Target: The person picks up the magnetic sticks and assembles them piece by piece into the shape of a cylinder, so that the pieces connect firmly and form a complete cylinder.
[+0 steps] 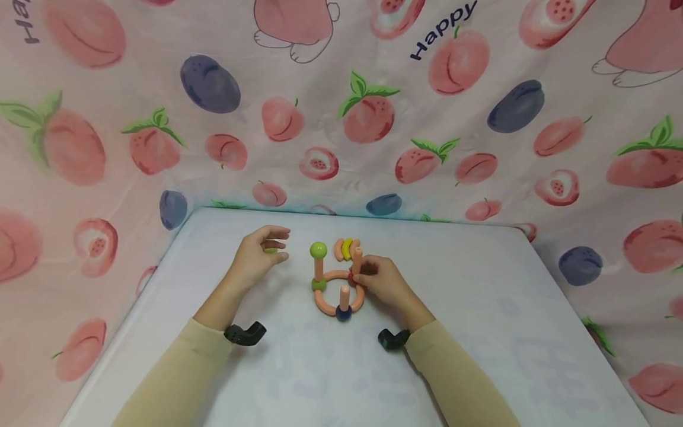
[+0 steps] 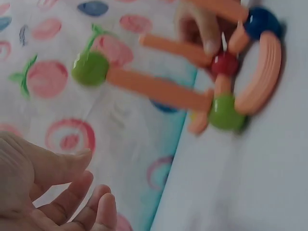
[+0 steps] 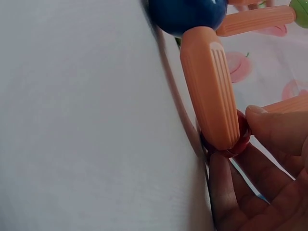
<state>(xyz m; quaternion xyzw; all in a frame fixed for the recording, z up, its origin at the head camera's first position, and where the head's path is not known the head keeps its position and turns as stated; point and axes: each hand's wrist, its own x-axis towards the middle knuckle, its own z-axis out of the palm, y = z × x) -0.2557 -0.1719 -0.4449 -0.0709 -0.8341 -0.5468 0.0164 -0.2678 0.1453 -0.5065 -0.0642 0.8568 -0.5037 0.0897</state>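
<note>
A ring of curved orange pieces (image 1: 324, 304) lies on the table, joined by a green ball (image 1: 318, 284), a blue ball (image 1: 344, 313) and a red ball (image 2: 225, 64). An orange rod stands up from each ball; the rod (image 1: 318, 268) over the green one carries a light green ball (image 1: 318, 250) on top. My right hand (image 1: 388, 286) pinches the red ball (image 3: 244, 135) between thumb and fingers. My left hand (image 1: 255, 256) is held left of the ring, fingers apart and slightly bent; a yellow-green thing (image 1: 271, 251) shows behind its fingers, and whether it is touched I cannot tell.
Behind the ring, loose curved pieces lie side by side, a yellow one (image 1: 347, 249) between orange ones (image 1: 338, 249). The white table (image 1: 459, 255) ends at a fruit-printed cloth (image 1: 331, 118) at the back and sides.
</note>
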